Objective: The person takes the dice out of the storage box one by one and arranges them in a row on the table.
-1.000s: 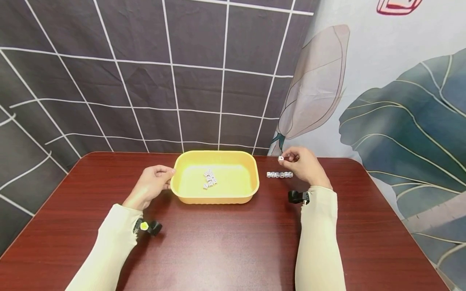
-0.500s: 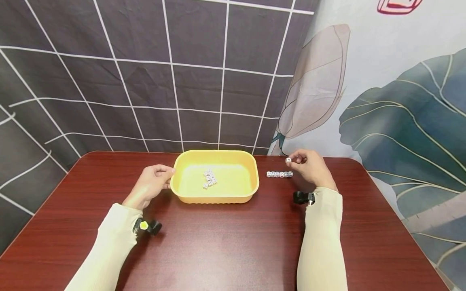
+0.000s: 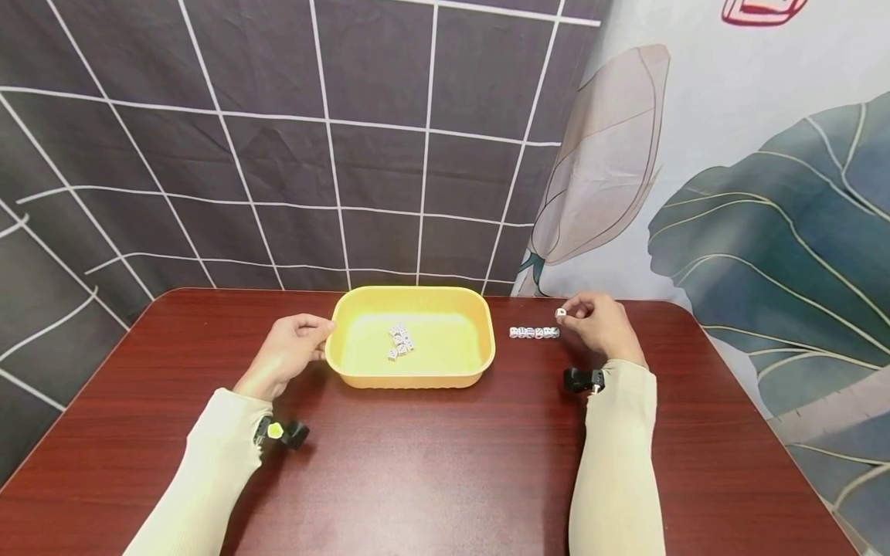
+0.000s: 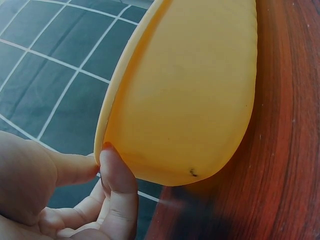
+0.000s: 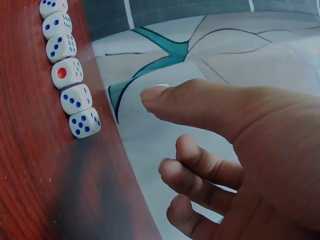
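Note:
My left hand (image 3: pixel 287 349) pinches the left rim of a yellow plastic tub (image 3: pixel 410 381); in the left wrist view its fingers grip the edge of the tub wall (image 4: pixel 185 95). Several white dice (image 3: pixel 401 349) lie in a loose cluster inside the tub. To the right, my right hand (image 3: pixel 599 328) holds one white die (image 3: pixel 560 313) at its fingertips, just behind the right end of a straight row of dice (image 3: pixel 533 333). In the right wrist view that row (image 5: pixel 66 73) shows blue pips and one red pip; the held die is hidden there behind the thumb (image 5: pixel 195 102).
Everything stands on a reddish-brown wooden table (image 3: pixel 431 471). A dark grid-patterned cloth (image 3: pixel 278 154) hangs behind it, and a leaf-patterned cloth (image 3: pixel 765 224) hangs at the right, close past the table's back edge.
My right hand has moved right and a little nearer with the die, from behind the row to its right end. The left hand and the tub have stayed put.

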{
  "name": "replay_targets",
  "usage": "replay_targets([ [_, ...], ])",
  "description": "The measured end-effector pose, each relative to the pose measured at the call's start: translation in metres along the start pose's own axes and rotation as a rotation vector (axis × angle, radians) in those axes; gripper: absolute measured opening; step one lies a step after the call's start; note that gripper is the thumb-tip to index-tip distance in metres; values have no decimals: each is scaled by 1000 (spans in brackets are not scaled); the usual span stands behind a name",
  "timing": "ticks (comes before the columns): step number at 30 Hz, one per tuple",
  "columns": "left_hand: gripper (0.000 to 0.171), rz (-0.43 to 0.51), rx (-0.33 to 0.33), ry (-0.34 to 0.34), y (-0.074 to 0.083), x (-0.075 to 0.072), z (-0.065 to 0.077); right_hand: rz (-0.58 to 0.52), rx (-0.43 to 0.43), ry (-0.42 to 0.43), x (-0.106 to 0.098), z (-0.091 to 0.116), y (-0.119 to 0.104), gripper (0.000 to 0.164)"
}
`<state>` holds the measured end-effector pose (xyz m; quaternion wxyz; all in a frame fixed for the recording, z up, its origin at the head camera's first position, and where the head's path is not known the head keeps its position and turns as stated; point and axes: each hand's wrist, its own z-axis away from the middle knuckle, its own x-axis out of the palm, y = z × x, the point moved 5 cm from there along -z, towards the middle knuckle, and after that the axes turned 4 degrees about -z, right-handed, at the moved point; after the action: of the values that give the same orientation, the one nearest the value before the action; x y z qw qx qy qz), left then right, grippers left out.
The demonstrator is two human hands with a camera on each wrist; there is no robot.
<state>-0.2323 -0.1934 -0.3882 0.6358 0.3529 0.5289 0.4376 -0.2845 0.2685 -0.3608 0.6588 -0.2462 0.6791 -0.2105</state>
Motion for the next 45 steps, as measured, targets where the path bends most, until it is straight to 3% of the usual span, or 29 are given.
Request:
replay_targets([
  [13,36,6,11,-2,0,0,0,19,62,-18,5,-1,22,16],
  [22,36,9,11,0,1,0,1,17,125,-74,13,-4,34,16],
  [36,36,14,7,4,0,0,0,27,104,-108,18,-7,34,16],
  [45,36,14,0,3,0,0,1,40,85,-86,14,-4,27,22],
])
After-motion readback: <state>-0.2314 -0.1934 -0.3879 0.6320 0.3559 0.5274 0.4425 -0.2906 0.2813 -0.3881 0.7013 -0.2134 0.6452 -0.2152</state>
